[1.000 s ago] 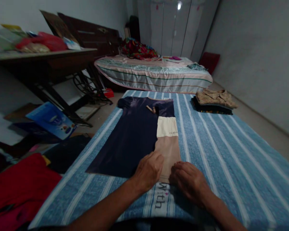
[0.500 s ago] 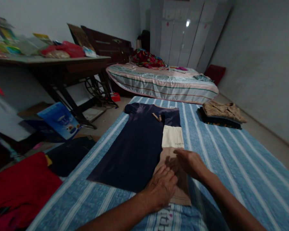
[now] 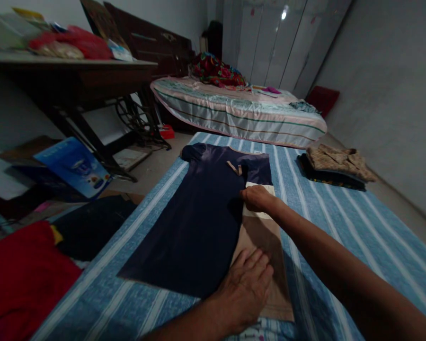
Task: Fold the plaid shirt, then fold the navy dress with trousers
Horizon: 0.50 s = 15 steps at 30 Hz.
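Note:
A dark navy short-sleeved dress lies spread on the striped bed cover, with a small tan bow near its neckline. Its right side is folded inward, so a cream and brown panel shows on top. My left hand rests flat on the brown part near the hem, fingers stretched out. Farther up, my right hand is closed at the inner edge of the folded part, over the cream band. Its fingertips are at the cloth edge and partly hidden.
A stack of folded clothes sits on the blue striped cover at the right. Red clothing lies at the lower left. A sewing-machine table stands beyond it, and another bed is behind.
My right hand has moved up the folded edge from the brown part to the cream band. My left hand stays flat on the brown part. The view has shifted slightly.

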Each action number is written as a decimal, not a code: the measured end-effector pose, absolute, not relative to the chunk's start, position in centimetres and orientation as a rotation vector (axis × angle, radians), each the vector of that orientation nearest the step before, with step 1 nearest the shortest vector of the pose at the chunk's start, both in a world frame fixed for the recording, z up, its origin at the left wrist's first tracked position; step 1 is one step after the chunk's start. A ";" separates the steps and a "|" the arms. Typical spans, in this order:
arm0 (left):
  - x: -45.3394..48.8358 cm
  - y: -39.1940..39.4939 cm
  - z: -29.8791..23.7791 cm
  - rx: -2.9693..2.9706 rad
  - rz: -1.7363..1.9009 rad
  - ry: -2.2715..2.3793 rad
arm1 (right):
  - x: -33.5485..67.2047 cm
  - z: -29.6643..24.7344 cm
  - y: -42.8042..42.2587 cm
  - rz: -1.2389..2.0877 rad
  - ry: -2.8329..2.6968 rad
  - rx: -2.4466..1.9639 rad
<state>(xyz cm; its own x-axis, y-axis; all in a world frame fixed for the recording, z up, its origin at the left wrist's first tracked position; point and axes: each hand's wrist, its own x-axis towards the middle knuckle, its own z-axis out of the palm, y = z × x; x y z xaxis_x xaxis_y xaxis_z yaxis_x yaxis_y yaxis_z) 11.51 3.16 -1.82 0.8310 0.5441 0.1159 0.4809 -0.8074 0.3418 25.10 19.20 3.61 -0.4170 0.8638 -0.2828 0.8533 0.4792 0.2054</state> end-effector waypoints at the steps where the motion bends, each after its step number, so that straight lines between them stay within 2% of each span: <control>1: 11.5 3.2 -1.8 2.714 0.298 0.767 | 25.1 3.5 19.3 0.048 2.387 1.455; 15: 12.5 6.2 0.2 2.688 0.191 0.792 | 29.5 3.6 19.4 0.110 2.360 1.838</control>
<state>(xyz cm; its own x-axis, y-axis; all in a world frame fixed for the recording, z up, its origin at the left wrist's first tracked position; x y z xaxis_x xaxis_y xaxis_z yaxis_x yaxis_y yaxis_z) 12.51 6.19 0.19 0.8366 0.5467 0.0343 0.5024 -0.7908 0.3496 29.50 19.37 3.57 -0.2390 0.9684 -0.0718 0.9574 0.2473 0.1488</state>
